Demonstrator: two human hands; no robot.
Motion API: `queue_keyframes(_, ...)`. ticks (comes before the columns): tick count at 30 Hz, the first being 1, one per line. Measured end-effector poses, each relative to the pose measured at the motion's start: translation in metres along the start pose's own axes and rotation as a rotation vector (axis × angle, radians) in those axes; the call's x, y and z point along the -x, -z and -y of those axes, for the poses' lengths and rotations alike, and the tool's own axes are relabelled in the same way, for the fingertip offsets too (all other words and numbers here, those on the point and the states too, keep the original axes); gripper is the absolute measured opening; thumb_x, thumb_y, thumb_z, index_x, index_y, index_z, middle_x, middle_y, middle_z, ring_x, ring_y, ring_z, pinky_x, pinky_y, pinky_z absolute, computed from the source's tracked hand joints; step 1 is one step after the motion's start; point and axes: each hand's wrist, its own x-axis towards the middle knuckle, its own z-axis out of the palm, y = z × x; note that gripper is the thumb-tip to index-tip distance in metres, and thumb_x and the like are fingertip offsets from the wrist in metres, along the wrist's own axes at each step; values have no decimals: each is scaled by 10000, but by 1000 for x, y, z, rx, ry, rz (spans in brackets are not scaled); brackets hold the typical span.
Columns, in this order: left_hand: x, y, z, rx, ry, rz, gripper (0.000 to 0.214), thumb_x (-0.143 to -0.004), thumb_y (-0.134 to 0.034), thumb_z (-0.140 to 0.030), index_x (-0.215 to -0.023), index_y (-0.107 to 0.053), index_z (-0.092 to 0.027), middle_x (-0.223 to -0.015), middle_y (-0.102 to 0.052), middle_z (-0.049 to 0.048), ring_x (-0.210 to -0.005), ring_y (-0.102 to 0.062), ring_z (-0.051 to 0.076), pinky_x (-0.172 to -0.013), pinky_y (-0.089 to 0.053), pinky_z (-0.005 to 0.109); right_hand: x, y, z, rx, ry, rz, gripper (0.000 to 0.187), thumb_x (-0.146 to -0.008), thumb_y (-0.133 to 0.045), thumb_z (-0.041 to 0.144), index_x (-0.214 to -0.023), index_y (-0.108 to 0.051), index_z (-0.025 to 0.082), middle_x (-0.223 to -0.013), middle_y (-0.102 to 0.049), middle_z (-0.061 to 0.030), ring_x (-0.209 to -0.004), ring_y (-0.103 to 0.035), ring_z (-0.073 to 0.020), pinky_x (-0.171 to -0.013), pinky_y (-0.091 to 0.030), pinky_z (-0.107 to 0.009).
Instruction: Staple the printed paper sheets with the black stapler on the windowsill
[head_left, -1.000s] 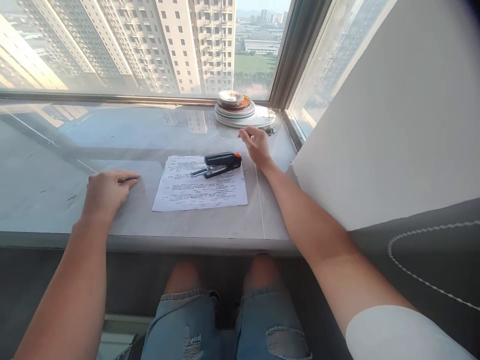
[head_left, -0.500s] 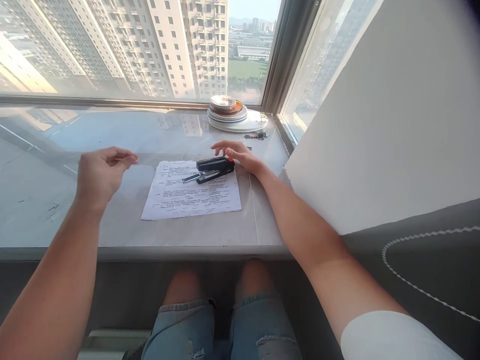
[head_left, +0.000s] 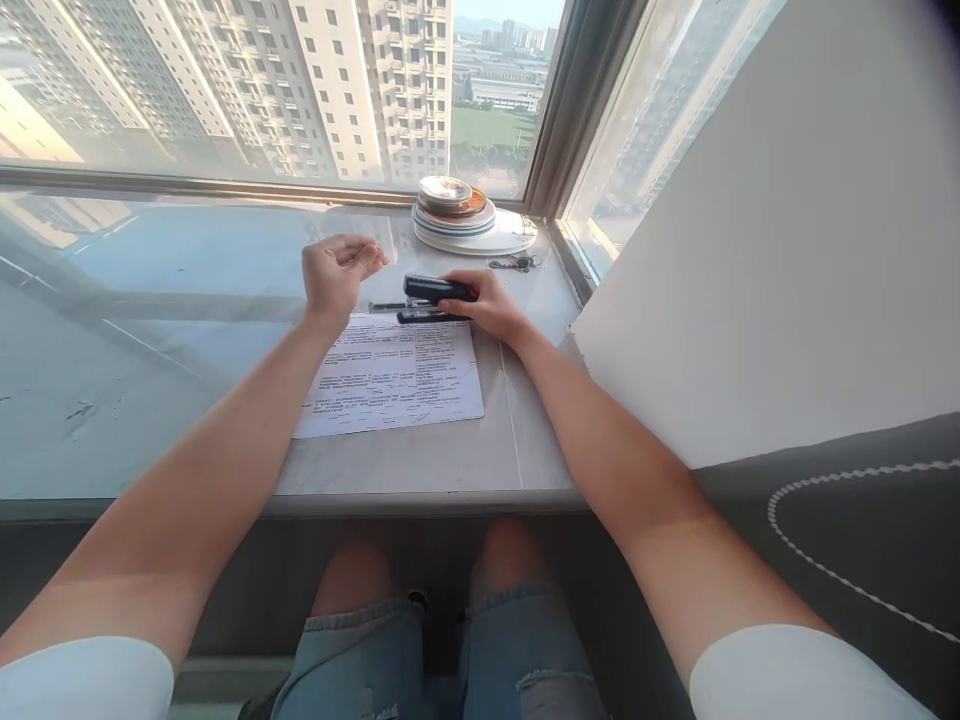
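My right hand [head_left: 487,302] is wrapped round the back end of a black stapler [head_left: 431,289], which is held at the far edge of the paper. The stapler's top arm is raised, and a metal rod-like part [head_left: 384,307] sticks out to the left between the top and the base. My left hand [head_left: 331,280] is raised just left of the stapler with thumb and fingers pinched together. What lies in that pinch is too small to make out. Printed sheets of paper [head_left: 405,385] lie flat below both hands, partly covered by my left forearm.
A stack of plates [head_left: 454,222] stands at the back of the wide windowsill [head_left: 420,465], against the window frame. Keys [head_left: 517,263] lie in front of the plates. A white wall [head_left: 720,250] rises on the right, with a beaded cord [head_left: 780,520] below it.
My left hand has moved right and farther away, close to the stapler. My right hand has closed on the stapler, turned it and shifted it away from the paper's middle.
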Motion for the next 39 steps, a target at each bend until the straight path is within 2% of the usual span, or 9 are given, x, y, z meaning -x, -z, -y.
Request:
queue_keyframes(2,1,2,1,-29,-14,17,257,-847,-780,-452,-897,-713,-210,-868,-745,40,-786,-749,165,-725,-637,278,0,1,-3,5,-4,-144,379,-814,-743,461,-1054,-704,171,-934,-657,-33,-889,-581,-179,-800,-488,-310)
queue_keyframes(3,1,3,1,-52,-22,23,252,-857,-769,-456,-893,-721,-212,-866,-743,37,-754,-742,153,-691,-628,265,0,2,-4,6,-5,-175,372,-808,-748,453,-1051,-705,175,-936,-657,-33,-896,-587,-182,-808,-493,-315)
queue_keyframes(6,0,3,0,-139,-58,13,233,-891,-723,-460,-918,-742,-229,-887,-748,28,-717,-717,126,-624,-593,238,0,1,-5,17,-20,-144,360,-775,-774,428,-1030,-717,180,-934,-663,-32,-911,-601,-192,-825,-504,-326)
queue_keyframes(8,-1,4,0,-188,-81,2,230,-910,-691,-469,-939,-751,-248,-916,-758,23,-743,-711,119,-628,-581,233,0,1,-5,30,-43,-141,354,-767,-777,420,-1019,-722,178,-921,-666,-32,-909,-605,-194,-827,-509,-332)
queue_keyframes(14,3,0,0,-176,-101,115,255,-840,-750,-487,-943,-776,-256,-947,-770,36,-867,-731,161,-732,-602,270,-1,5,-12,46,-118,-325,369,-805,-741,440,-1072,-712,187,-937,-667,-47,-910,-611,-199,-824,-521,-344)
queue_keyframes(21,7,-3,-4,-136,-87,192,300,-766,-831,-428,-991,-768,-239,-1008,-776,56,-976,-733,208,-823,-624,336,-2,4,-13,54,-90,-257,390,-768,-764,464,-1036,-721,183,-928,-680,-36,-892,-612,-188,-832,-513,-338)
queue_keyframes(26,6,-2,-4,-184,-99,314,410,-715,-880,-325,-1087,-742,-223,-987,-785,75,-993,-736,231,-871,-610,377,-3,4,-12,67,-89,-246,391,-760,-767,466,-1036,-723,193,-913,-675,-28,-904,-609,-192,-825,-514,-335)
queue_keyframes(29,6,-1,-2,-217,-82,363,443,-714,-885,-333,-1113,-729,-222,-975,-789,85,-991,-736,240,-866,-601,381,-3,4,-13,58,-91,-241,382,-755,-777,456,-1029,-722,195,-910,-674,-31,-902,-604,-195,-825,-518,-342)
queue_keyframes(39,8,-5,4,-178,-40,392,370,-684,-894,-354,-999,-757,-217,-960,-792,85,-999,-741,268,-861,-575,392,-4,4,-19,83,-53,-216,396,-748,-805,459,-1045,-716,213,-942,-671,-42,-945,-608,-228,-857,-537,-381)
